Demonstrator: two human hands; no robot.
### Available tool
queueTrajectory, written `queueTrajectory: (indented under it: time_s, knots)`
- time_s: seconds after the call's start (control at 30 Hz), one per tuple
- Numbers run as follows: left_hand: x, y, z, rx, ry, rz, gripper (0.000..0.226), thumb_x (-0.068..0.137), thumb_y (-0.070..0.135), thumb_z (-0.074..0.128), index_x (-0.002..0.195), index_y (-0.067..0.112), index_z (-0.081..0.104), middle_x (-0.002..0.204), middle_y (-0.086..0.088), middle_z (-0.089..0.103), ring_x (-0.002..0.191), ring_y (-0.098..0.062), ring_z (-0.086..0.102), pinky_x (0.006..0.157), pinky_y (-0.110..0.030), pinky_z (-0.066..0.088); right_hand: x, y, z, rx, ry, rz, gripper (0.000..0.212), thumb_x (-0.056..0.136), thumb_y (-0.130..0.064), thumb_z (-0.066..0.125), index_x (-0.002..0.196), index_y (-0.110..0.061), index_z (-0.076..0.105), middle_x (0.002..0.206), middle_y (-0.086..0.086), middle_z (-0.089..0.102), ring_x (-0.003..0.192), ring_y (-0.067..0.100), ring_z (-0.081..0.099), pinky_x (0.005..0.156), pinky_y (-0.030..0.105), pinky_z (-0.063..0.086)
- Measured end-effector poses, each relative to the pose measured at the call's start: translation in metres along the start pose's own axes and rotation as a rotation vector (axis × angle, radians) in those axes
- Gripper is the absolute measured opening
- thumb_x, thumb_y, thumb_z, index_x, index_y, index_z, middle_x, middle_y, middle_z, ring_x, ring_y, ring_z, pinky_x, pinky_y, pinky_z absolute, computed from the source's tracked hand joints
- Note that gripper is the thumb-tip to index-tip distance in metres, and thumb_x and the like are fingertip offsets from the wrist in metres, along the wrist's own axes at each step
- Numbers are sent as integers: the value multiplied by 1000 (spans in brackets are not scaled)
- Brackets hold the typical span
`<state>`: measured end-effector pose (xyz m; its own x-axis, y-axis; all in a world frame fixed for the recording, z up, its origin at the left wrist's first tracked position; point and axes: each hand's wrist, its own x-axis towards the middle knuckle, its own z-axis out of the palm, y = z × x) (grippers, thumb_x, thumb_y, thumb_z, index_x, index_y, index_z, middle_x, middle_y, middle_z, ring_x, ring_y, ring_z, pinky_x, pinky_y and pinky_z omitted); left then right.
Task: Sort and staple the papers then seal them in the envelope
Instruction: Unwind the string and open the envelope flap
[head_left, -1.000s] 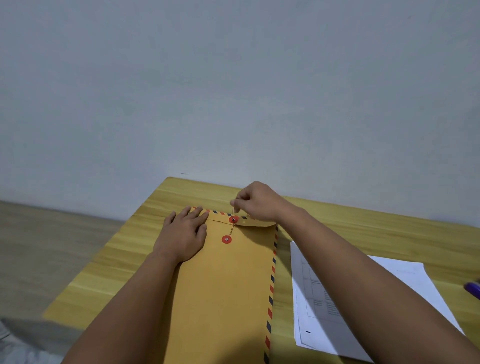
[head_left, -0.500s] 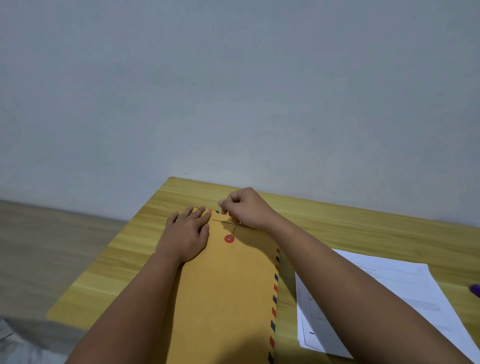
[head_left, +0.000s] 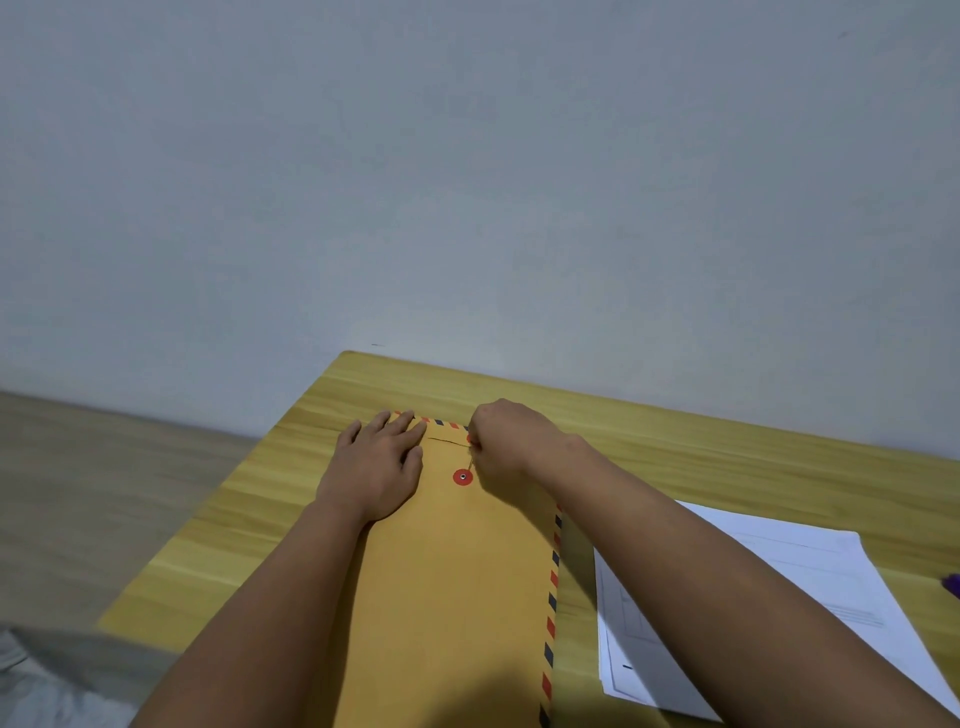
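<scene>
Moved: right hand (head_left: 511, 441) now covers the flap button, pinching the string (head_left: 470, 460).
Left hand (head_left: 378, 467): flat on the envelope (head_left: 457, 597).
Axis: envelope runs away from the person; lower button (head_left: 463, 477) just below the right hand, which is nearer.

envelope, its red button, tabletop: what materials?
Envelope: matte kraft paper by its tan, dull face; printed red and blue stripes along the edge. Button: likely a red card disc with a small metal rivet at its centre. Tabletop: light wood grain, slight sheen; solid wood or laminate, cannot tell.

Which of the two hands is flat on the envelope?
The left hand, fingers spread flat on the envelope; the right hand is curled, pinching the string.
</scene>
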<state>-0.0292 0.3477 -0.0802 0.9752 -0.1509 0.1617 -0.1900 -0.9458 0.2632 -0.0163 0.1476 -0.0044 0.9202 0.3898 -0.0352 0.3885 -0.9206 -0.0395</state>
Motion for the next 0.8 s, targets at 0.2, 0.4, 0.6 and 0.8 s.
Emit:
queueTrajectory:
  time_s: [0.2, 0.4, 0.6, 0.8]
  knots:
    - [-1, 0, 0, -3, 0, 10, 64, 94, 47, 17, 154, 36, 35, 164, 11, 26, 154, -13, 14, 124, -47, 10, 1, -12, 10, 223, 3, -98, 18, 95, -17, 61, 82, -14, 73, 85, 6, 70, 82, 27, 64, 71, 39, 55]
    - [0, 0, 0, -2, 1, 10, 65, 93, 48, 17, 154, 35, 35, 164, 12, 27, 154, -13, 14, 124, -46, 10, -7, -8, -1, 356, -250, -72, 33, 84, -20, 76, 58, -17, 55, 66, -1, 56, 67, 18, 48, 67, 34, 46]
    - [-1, 0, -1, -40, 17, 24, 52, 101, 43, 30, 153, 36, 35, 164, 11, 25, 153, -12, 15, 124, -46, 9, -5, 34, -27, 120, -201, 152, 26, 83, -32, 77, 84, -7, 73, 82, 3, 67, 82, 23, 66, 68, 36, 55]
    - [-4, -2, -3, -180, 172, 70, 21, 93, 38, 57, 113, 32, 53, 161, -1, 27, 147, -24, 30, 115, -48, 33, 21, 67, -30, 244, 178, 389, 16, 88, -13, 65, 102, -8, 71, 102, 9, 71, 89, 26, 68, 78, 41, 61]
